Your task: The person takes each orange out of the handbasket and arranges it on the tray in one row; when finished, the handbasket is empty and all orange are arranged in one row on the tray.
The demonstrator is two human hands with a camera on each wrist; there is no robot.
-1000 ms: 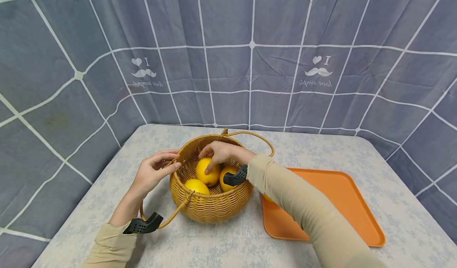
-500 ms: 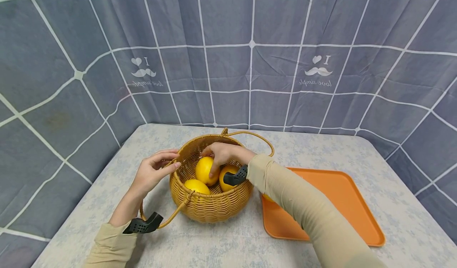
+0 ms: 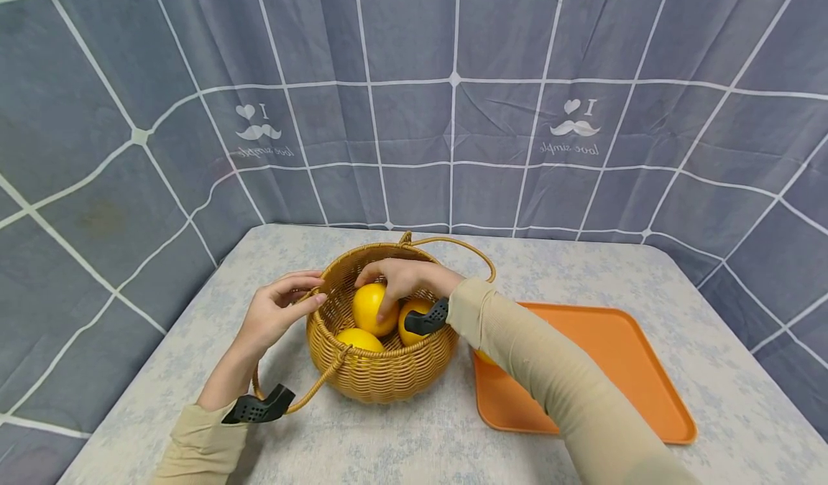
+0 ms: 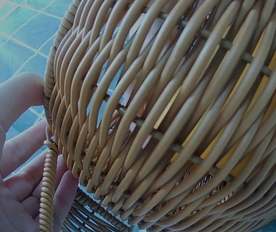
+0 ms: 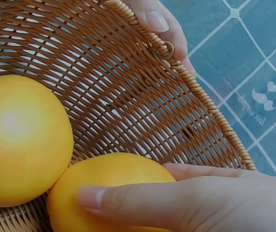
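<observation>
Right hand is reaching into the round woven wicker basket, its grip curling over the top of a smooth, glossy yellow-orange round fruit w/ fingers wrapping down its side. In the right wrist view the fingers are lying across that fruit, touching it; the skin is showing an even yellow, matte sheen, no marks visible. The fruit is sitting inside the basket, towards the far-left part, and seems to be resting partly on the others.

A second yellow fruit is lying at the near side of the basket, just beside it; a third yellow fruit is sitting to the right, partly hidden behind the black wrist-cam mount.

Left hand is bracing the basket's left outer wall at the rim, fingers fairly straight & spread, thumb at the rim; its grip isn't closing round anything. The basket's thin looped handles are lying folded down.

The basket is standing on the pale patterned desk. A flat orange plastic tray is lying just right of the basket.
</observation>
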